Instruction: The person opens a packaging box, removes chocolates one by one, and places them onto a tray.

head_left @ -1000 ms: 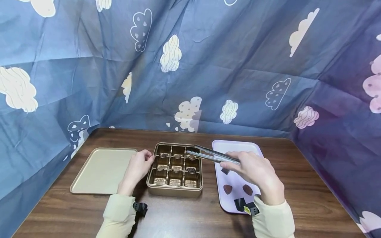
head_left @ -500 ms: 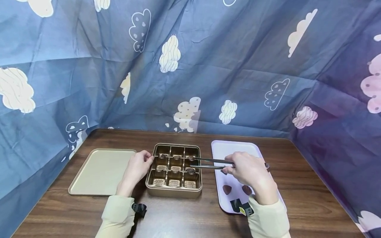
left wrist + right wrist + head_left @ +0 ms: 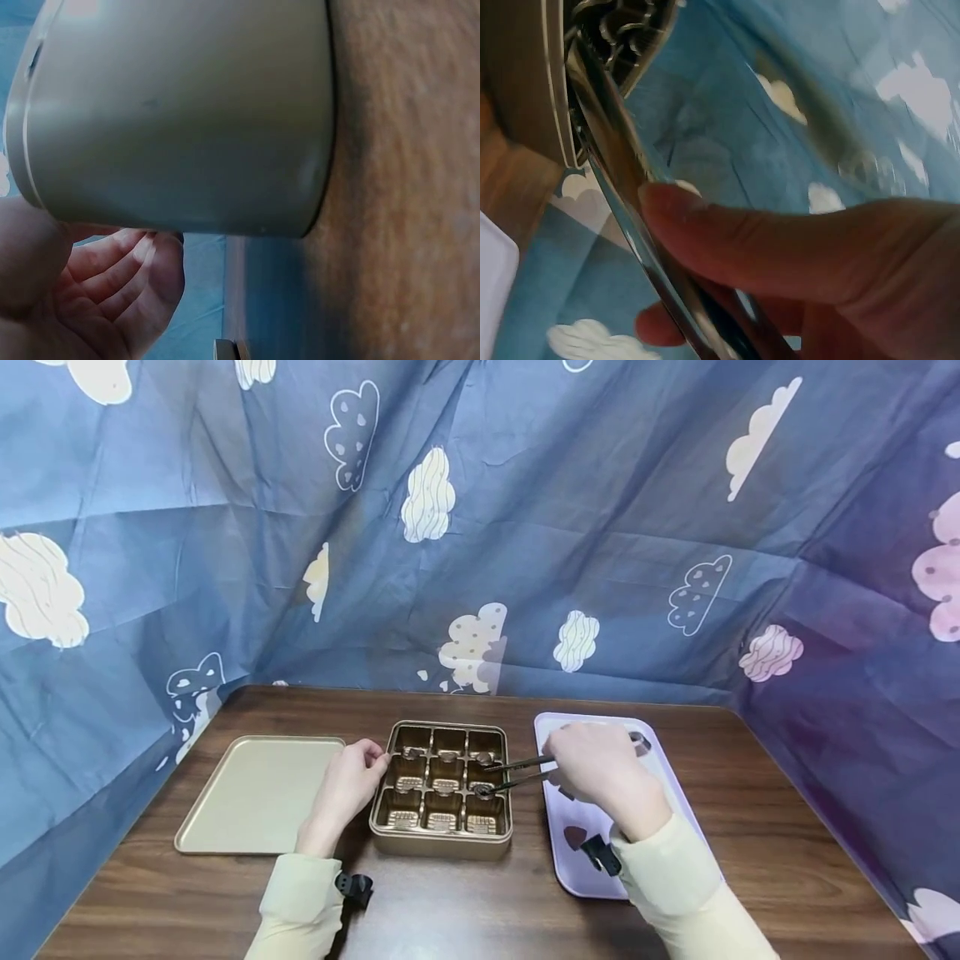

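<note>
The right hand (image 3: pixel 596 768) holds a pair of metal tongs (image 3: pixel 525 764), its thumb along one arm; the arms stand apart, with their tips over the right-hand column of a gold-toned nine-compartment box (image 3: pixel 442 847). The lower tip touches or overlaps a dark round piece (image 3: pixel 480 791) at the divider between the middle and front compartments; whether that piece sits on the divider or in the front compartment cannot be told. The left hand (image 3: pixel 351 787) is at the box's left side, fingers curled in; a pinch on the rim cannot be confirmed. A brown piece (image 3: pixel 574 836) lies on the lilac tray (image 3: pixel 543 727) at right; a beige tray (image 3: pixel 258 797) lies at left on the table (image 3: pixel 450 910). In this inspector's judgement, the step in hand is placing or adjusting the round piece. The next move calls for lining up both tips about it, then squeezing lightly, with the box kept steady.
</note>
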The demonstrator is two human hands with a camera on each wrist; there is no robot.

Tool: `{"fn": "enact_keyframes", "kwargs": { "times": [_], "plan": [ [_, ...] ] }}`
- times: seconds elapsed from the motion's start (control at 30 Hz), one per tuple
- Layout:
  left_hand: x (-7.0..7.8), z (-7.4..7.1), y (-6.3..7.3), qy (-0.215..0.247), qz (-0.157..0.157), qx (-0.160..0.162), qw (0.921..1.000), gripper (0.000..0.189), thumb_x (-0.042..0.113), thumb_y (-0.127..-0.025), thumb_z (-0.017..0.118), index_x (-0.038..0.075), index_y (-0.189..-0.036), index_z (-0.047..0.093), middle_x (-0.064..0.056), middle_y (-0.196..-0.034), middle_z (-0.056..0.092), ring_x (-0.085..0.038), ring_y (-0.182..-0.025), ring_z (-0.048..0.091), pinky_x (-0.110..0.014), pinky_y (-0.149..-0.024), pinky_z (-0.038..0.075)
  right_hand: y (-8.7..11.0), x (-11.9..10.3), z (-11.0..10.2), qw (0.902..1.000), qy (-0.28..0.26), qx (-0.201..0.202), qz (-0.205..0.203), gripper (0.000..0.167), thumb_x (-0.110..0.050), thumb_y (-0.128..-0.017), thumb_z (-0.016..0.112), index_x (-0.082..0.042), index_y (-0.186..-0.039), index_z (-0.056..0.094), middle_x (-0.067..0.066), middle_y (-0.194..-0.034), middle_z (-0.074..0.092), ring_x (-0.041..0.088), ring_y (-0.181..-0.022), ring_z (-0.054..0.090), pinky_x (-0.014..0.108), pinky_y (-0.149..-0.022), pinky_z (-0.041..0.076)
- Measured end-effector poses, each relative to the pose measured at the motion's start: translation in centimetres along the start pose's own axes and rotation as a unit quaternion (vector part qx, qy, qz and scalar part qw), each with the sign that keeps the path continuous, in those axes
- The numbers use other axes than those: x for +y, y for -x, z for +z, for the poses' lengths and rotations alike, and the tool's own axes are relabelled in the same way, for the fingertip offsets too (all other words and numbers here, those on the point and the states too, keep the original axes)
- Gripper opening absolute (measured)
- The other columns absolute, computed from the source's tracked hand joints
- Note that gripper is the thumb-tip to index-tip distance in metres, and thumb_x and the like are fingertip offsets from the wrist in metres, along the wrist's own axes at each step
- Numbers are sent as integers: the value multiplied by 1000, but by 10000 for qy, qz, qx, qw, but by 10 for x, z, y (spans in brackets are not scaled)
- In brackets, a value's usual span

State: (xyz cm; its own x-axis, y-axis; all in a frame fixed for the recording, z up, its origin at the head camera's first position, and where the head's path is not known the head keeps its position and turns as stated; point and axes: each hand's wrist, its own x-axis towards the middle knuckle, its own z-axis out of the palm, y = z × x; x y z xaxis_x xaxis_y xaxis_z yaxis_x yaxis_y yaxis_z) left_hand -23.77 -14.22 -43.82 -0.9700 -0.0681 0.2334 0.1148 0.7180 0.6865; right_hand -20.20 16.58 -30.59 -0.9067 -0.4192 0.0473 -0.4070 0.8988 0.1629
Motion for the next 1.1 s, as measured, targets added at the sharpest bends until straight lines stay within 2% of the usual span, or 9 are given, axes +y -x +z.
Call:
{"fn": "enact_keyframes", "kwargs": {
  "times": [0.2,0.37,0.53,0.7,1.1],
  "plan": [
    [1,-4,0,-33,6,-31,10000,12,17,-91,65,5,-87,67,2,-68,59,-19,-67,55,-40,-68,46,-26,-24,-17,9927,1109,-235,-417,12,-5,-80,65,-14,-73,65,3,-72,64,23,-62,63,43,-52,49],
    [2,-3,0,-34,-3,15,10000,13,16,-90,65,4,-87,67,1,-68,59,-19,-67,56,-40,-68,46,-42,-34,-20,9855,1445,-485,-744,16,-6,-82,64,-18,-72,66,2,-74,67,22,-65,64,43,-56,51],
    [2,-2,-1,-29,-55,-36,10000,13,17,-90,66,5,-87,67,1,-69,60,-19,-68,56,-39,-69,46,-45,-32,-19,9798,1634,-536,-1023,16,-8,-82,65,-18,-69,63,1,-73,66,22,-65,64,43,-55,51],
    [1,-2,0,9,-85,-7,10000,13,16,-90,66,4,-87,67,1,-69,60,-19,-68,56,-40,-69,46,-41,-29,-22,9728,1806,-317,-1414,16,-10,-79,66,-19,-66,61,0,-71,64,20,-61,62,39,-52,49],
    [1,-2,1,-6,-62,-25,10000,12,16,-90,65,4,-86,66,0,-69,60,-20,-67,56,-39,-68,46,-31,-14,-34,9639,1996,494,-1691,23,-6,-74,69,-18,-59,56,-1,-62,59,16,-49,51,36,-42,43]
  ]
}}
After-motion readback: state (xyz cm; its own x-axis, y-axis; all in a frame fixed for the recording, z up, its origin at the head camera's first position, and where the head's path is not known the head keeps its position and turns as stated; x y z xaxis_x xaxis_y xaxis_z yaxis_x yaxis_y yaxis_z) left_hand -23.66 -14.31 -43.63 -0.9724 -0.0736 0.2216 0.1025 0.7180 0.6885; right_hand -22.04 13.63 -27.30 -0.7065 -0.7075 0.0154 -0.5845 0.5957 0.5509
